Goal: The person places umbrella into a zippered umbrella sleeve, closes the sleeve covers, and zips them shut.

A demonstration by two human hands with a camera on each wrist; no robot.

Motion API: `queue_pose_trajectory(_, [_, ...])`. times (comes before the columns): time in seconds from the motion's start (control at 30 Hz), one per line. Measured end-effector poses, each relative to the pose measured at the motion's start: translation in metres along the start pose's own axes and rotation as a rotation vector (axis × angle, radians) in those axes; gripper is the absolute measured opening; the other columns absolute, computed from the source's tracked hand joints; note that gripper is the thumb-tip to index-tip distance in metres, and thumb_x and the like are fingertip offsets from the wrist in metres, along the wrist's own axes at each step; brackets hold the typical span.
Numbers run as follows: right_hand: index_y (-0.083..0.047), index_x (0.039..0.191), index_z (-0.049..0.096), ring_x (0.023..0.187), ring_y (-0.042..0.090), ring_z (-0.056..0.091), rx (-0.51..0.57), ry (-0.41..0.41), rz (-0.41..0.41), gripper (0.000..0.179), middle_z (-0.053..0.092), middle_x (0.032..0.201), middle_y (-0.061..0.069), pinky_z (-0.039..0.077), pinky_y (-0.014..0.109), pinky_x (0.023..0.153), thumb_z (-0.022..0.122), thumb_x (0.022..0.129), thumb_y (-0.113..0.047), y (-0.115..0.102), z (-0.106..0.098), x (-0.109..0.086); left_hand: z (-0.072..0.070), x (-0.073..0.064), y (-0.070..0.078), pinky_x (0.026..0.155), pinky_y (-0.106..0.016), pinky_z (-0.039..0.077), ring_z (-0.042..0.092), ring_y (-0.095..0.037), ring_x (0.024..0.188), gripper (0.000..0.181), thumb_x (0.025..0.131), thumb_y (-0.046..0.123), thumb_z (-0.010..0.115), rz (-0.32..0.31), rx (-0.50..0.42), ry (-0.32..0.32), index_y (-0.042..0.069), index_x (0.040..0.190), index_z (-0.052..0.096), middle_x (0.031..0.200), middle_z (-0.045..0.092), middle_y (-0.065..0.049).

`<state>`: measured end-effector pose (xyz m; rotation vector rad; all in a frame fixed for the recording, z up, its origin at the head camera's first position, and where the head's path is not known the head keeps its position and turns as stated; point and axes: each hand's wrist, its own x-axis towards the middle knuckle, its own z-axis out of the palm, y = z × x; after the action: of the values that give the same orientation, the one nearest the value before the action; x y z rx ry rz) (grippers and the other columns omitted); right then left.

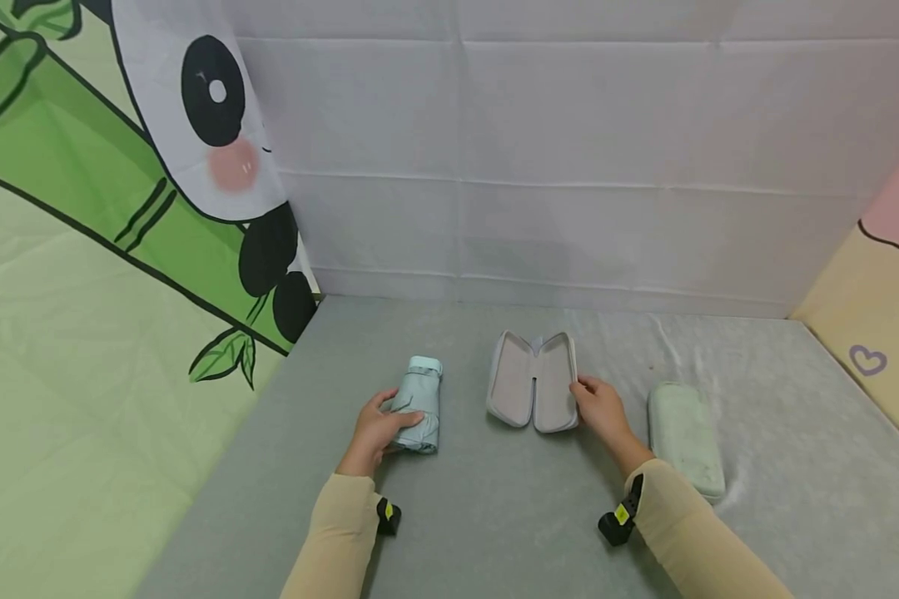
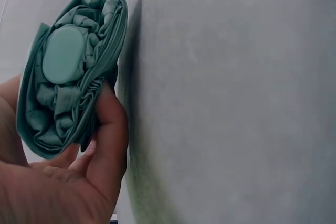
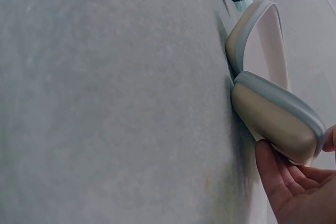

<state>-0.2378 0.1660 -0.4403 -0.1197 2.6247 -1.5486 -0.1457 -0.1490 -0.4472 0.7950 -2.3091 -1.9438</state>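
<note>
My left hand (image 1: 374,428) grips a folded pale teal umbrella (image 1: 422,389) from its left side, thumb across the front. In the left wrist view, the umbrella's oval end cap (image 2: 64,54) shows amid bunched, pleated fabric. To the right, a hard case (image 1: 511,384) lies spread on the table, its pale lining facing up and its two halves joined along the middle. My right hand (image 1: 603,408) pinches the outer edge of its right half. The right wrist view shows that half's tan outer shell (image 3: 273,119) and grey rim, with fingers beneath.
A closed pale green case (image 1: 685,437) lies on the grey table cover (image 1: 494,516), right of my right hand. White cloth (image 1: 569,166) hangs behind the table. A printed panda and bamboo cloth (image 1: 82,333) runs along the left, with a yellow and pink one (image 1: 869,308) on the right.
</note>
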Motion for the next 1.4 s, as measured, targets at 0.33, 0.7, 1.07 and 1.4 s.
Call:
queue_pose_trajectory(0.33, [0.011, 0.127, 0.051, 0.092, 0.031, 0.057, -0.014, 0.010, -0.016, 0.042, 0.057, 0.117, 0.027, 0.048, 0.030, 0.067, 0.043, 0.095, -0.015, -0.001, 0.001, 0.002, 0.003, 0.000, 0.011, 0.074, -0.039, 0.049, 0.053, -0.032, 0.102, 0.074, 0.079, 0.013, 0.076, -0.021, -0.071, 0.015, 0.014, 0.142, 0.037, 0.128, 0.045, -0.024])
queue_pose_trajectory(0.7, [0.010, 0.129, 0.049, 0.098, 0.032, 0.056, -0.011, -0.001, 0.002, 0.043, 0.054, 0.122, 0.028, 0.049, 0.036, 0.073, 0.042, 0.096, -0.016, -0.002, 0.000, 0.002, 0.008, -0.003, 0.031, 0.066, -0.034, 0.050, 0.057, -0.029, 0.094, 0.072, 0.077, 0.012, 0.077, 0.010, -0.119, 0.033, 0.014, 0.140, 0.041, 0.123, 0.049, -0.021])
queue_pose_trajectory(1.07, [0.010, 0.128, 0.050, 0.092, 0.030, 0.058, 0.004, -0.005, 0.011, 0.042, 0.055, 0.120, 0.027, 0.047, 0.026, 0.063, 0.043, 0.096, -0.016, 0.001, -0.001, -0.001, 0.014, -0.004, 0.035, 0.063, -0.031, 0.050, 0.057, -0.026, 0.088, 0.071, 0.078, 0.010, 0.076, 0.010, -0.175, 0.015, 0.016, 0.140, 0.041, 0.120, 0.051, -0.020])
queue_pose_trajectory(1.4, [0.011, 0.128, 0.049, 0.102, 0.033, 0.055, -0.008, 0.002, 0.010, 0.043, 0.053, 0.123, 0.028, 0.049, 0.039, 0.079, 0.043, 0.096, -0.016, 0.002, -0.001, 0.000, 0.021, -0.007, 0.044, 0.067, -0.033, 0.050, 0.057, -0.027, 0.092, 0.073, 0.078, 0.012, 0.077, 0.021, -0.192, -0.006, 0.016, 0.141, 0.041, 0.124, 0.051, -0.020])
